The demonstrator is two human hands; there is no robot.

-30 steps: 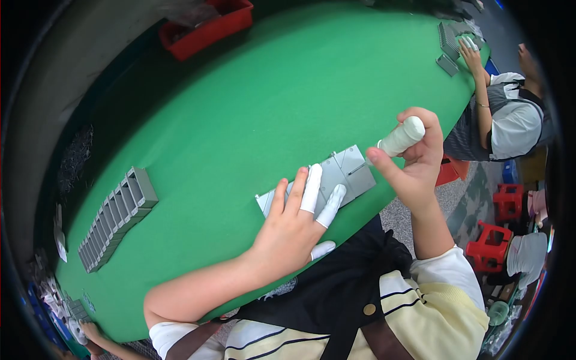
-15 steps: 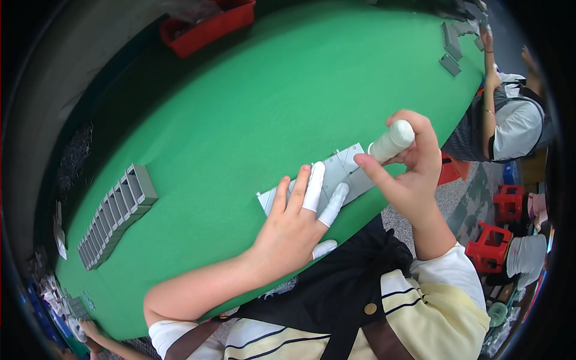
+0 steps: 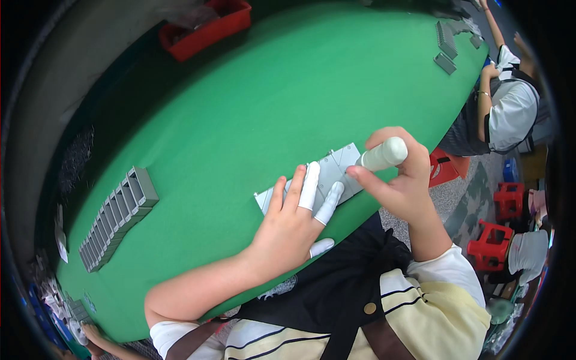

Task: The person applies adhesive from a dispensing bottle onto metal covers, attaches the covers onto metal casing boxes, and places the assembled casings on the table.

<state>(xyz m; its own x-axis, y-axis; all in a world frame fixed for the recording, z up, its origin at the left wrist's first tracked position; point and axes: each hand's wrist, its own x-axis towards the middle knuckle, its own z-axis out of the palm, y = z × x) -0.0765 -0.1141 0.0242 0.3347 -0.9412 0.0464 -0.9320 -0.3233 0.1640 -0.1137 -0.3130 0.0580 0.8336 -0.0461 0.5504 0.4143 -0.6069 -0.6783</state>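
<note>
My left hand (image 3: 287,222) lies with fingers stretched flat across a light grey plastic panel (image 3: 334,169), pressing on it. White finger cots cover two of its fingers and the thumb. In my right hand (image 3: 403,180), thumb and bent fingers close round a short tool with a thick white handle (image 3: 384,154). The handle leans over the panel's right end, its rounded butt toward me. The kind of tool cannot be made out, and its working tip is hardly visible beside the thumb.
A row of grey plastic boxes (image 3: 119,215) stands on the green table (image 3: 240,108) at left. A red bin (image 3: 207,33) is at the far edge. Grey parts (image 3: 447,45) lie near a co-worker (image 3: 510,114) at upper right. Another person's hand (image 3: 90,333) shows at lower left.
My right hand has moved slightly left with the white-handled tool, which now lies lower over the panel. My left hand stays nearly still. The right-hand co-worker's arms have changed position.
</note>
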